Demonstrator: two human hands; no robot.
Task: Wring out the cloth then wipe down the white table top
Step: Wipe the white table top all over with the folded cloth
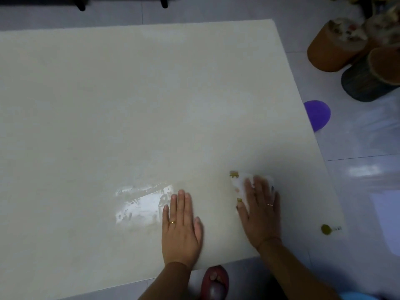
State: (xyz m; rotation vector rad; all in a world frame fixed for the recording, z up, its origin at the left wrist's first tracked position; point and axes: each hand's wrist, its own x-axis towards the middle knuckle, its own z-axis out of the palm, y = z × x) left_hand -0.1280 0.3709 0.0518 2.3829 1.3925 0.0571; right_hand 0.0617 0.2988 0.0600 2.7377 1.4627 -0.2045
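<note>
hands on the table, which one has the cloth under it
The right hand, pressing flat on the white patterned cloth; the left hand lies flat directly on the white table top.

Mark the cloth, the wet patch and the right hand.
cloth (239,182): head view, uncovered white part.
wet patch (140,204): head view, its bright middle.
right hand (262,213): head view, back of the hand.

Pale glossy floor tiles (357,148), light glare near purple ball (318,114). Beyond ball, to its right: orange tub (326,55) & dark woven tub (363,85), touching. Far back-left of ball: black furniture legs (81,6).
</note>
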